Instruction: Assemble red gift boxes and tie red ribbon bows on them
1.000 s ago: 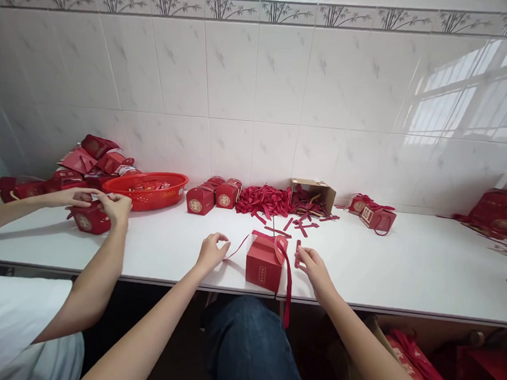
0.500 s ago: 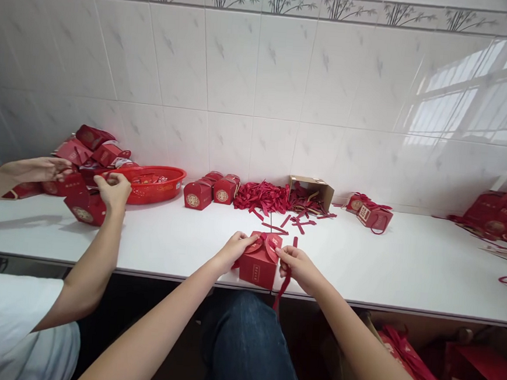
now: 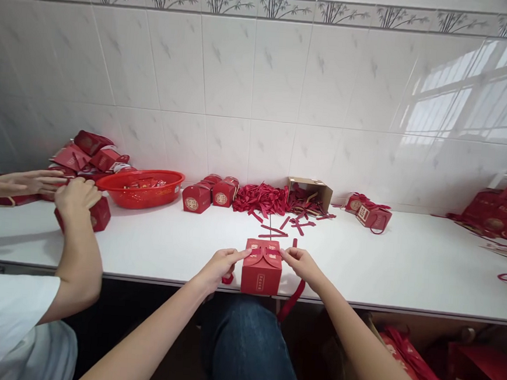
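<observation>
At the table's front edge stands a small red gift box (image 3: 261, 279), upright, its curved top flaps folded together. A dark red ribbon (image 3: 293, 300) crosses the top of the box, threaded at the flaps. My left hand (image 3: 222, 265) pinches the ribbon at the box's left top edge, and a bit of red shows below its fingers. On the right side, my right hand (image 3: 304, 264) pinches the ribbon close to the box, with a long tail hanging past the table edge. Short ribbon strips (image 3: 273, 232) lie just behind the box.
A ribbon heap (image 3: 262, 198) and an open carton (image 3: 323, 192) stand by the wall. Finished-looking boxes (image 3: 198, 197) sit left of them, others (image 3: 373, 216) right. At left, a co-worker's hand (image 3: 75, 196) is over another box near a red basket (image 3: 160, 197). Boxes (image 3: 488, 214) are piled far right.
The flaps now lie flat, and the ribbon is drawn straight across the top. My hands have moved slightly outward to the box's sides. The co-worker's hands have shifted left over their box.
</observation>
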`<state>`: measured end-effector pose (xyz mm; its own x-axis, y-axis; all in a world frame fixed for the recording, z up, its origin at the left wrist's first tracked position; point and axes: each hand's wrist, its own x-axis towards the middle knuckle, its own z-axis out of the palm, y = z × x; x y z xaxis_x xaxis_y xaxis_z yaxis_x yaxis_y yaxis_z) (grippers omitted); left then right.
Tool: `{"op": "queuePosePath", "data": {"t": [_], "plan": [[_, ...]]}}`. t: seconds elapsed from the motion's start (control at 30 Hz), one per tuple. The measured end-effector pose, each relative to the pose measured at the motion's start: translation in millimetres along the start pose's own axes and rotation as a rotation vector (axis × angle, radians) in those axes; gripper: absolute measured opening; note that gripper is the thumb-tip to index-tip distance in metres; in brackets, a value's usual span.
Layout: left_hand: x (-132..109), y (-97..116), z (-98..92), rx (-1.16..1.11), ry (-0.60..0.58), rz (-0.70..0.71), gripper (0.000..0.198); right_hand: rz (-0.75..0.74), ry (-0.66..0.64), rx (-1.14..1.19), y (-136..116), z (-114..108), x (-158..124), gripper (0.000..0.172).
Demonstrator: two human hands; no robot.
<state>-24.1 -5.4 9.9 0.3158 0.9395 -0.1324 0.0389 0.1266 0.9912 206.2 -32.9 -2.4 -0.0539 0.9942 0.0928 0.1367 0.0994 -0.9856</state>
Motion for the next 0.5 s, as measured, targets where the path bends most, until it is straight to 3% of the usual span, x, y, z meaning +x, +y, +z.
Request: {"op": "queuePosePath", "data": {"t": [0.13,0.5], "plan": [[-5,1,-4.0,0.013,0.003,0.008,0.05,-0.007,-0.085,-0.06,-4,-11,8,0.048],[15,-8,-28.4,0.035,-0.083,0.049,0.051,0.133,-0.269,0.03,12,-19,1,0.044]]}}
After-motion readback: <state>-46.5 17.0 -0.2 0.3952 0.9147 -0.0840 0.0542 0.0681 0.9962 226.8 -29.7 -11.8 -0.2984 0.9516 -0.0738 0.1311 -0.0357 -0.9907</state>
